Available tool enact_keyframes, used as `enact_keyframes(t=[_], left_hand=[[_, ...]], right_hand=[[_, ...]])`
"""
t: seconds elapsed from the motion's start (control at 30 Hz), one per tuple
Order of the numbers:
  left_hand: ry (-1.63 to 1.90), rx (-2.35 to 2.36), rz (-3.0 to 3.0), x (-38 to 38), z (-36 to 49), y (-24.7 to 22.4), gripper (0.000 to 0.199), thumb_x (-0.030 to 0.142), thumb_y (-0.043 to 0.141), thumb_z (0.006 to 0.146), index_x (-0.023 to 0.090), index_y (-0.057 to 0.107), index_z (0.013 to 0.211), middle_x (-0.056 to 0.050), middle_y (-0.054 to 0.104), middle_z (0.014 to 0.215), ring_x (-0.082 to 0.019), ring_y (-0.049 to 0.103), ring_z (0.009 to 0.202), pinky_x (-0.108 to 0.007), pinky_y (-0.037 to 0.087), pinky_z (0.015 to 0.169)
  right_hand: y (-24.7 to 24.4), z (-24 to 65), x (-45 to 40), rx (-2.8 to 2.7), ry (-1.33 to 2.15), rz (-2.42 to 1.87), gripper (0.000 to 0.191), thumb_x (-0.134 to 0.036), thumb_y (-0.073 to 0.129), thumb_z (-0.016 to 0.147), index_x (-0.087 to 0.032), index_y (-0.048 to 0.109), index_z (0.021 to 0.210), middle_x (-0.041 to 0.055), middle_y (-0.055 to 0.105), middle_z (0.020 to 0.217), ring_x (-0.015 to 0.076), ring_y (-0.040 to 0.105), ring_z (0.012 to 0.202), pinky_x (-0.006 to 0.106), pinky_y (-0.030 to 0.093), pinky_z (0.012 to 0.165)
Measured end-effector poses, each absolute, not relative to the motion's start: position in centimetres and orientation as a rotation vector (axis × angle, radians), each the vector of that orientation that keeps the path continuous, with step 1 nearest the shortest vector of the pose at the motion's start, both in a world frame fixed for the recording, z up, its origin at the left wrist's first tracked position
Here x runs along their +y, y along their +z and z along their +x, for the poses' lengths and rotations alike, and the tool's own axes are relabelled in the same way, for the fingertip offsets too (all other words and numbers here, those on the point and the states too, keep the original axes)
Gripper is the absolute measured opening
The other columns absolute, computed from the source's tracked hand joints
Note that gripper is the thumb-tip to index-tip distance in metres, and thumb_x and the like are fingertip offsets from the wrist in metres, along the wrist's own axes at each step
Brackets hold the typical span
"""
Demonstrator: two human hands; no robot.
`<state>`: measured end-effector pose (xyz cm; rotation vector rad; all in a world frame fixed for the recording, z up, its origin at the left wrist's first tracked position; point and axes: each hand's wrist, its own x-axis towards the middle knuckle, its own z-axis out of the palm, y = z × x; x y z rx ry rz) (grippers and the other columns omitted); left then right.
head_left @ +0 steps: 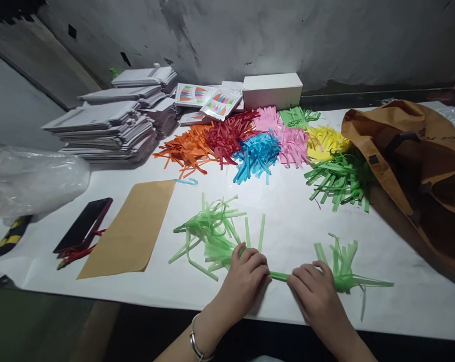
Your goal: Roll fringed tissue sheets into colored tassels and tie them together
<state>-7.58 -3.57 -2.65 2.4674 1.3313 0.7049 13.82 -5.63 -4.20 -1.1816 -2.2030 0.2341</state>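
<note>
A light green fringed paper strip lies across the front of the white table, its cut ends spread out to the left. Its narrow rolled middle runs straight between my two hands. My left hand, with a silver bangle at the wrist, has its fingers closed over the strip, beside the bunched fringe. A short distance to the right, my right hand is closed on the same strip. Past it, more green fringe fans upward and a thin tail points right. My palms hide the parts being gripped.
Coloured fringe bundles, such as the blue one, lie behind my hands. Stacked white packets and a white box stand at the back. To the left are a brown envelope and phone; a brown bag occupies the right.
</note>
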Motion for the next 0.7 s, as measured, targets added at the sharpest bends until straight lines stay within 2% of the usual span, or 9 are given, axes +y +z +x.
enact_keyframes(t=[0.2, 0.4, 0.5, 0.6, 0.7], left_hand=[[0.581, 1.425, 2.354, -3.6, -6.7, -1.4, 0.014, 0.016, 0.051, 0.092, 0.019, 0.062, 0.084, -0.004, 0.066, 0.093, -0.024, 0.056, 0.094, -0.055, 0.031, 0.104], [0.329, 1.658, 2.355, -3.2, -5.0, -0.7, 0.009, 0.014, 0.056, 0.084, 0.017, 0.063, 0.08, -0.008, 0.065, 0.094, -0.028, 0.056, 0.095, -0.059, 0.035, 0.098], [0.328, 1.593, 2.481, -3.0, -5.1, -0.8, 0.012, 0.008, 0.06, 0.08, 0.018, 0.064, 0.081, -0.007, 0.065, 0.097, -0.027, 0.056, 0.095, -0.059, 0.033, 0.1], [0.362, 1.364, 2.705, -3.0, -5.5, -1.1, 0.017, 0.003, 0.061, 0.08, 0.019, 0.064, 0.083, -0.003, 0.064, 0.094, -0.024, 0.055, 0.094, -0.058, 0.028, 0.105], [0.323, 1.175, 2.89, -2.9, -5.4, -1.4, 0.013, 0.008, 0.062, 0.085, 0.019, 0.063, 0.078, -0.002, 0.062, 0.085, -0.023, 0.054, 0.089, -0.057, 0.024, 0.108]], right_hand=[[-4.2, 15.2, -6.7, -2.076, 0.164, -1.373, 0.023, -0.015, 0.042, 0.102, -0.022, 0.062, 0.092, 0.0026, 0.066, 0.089, 0.0207, 0.058, 0.09, 0.05, 0.028, 0.104], [-3.8, 14.0, -6.0, -2.174, 0.039, -1.656, 0.019, -0.018, 0.045, 0.098, -0.021, 0.057, 0.084, 0.0041, 0.06, 0.082, 0.0246, 0.055, 0.083, 0.049, 0.032, 0.09], [-3.5, 14.1, -5.8, -2.18, 0.02, -1.678, 0.018, -0.019, 0.046, 0.097, -0.021, 0.056, 0.082, 0.0043, 0.059, 0.08, 0.0253, 0.055, 0.08, 0.05, 0.031, 0.088], [-3.4, 14.1, -5.8, -2.125, 0.079, -1.558, 0.02, -0.014, 0.043, 0.098, -0.021, 0.058, 0.086, 0.0038, 0.062, 0.086, 0.0237, 0.057, 0.086, 0.053, 0.029, 0.098], [-3.6, 13.7, -5.9, -2.146, 0.088, -1.324, 0.027, -0.006, 0.04, 0.097, -0.021, 0.062, 0.096, 0.0036, 0.064, 0.088, 0.0216, 0.058, 0.092, 0.053, 0.025, 0.108]])
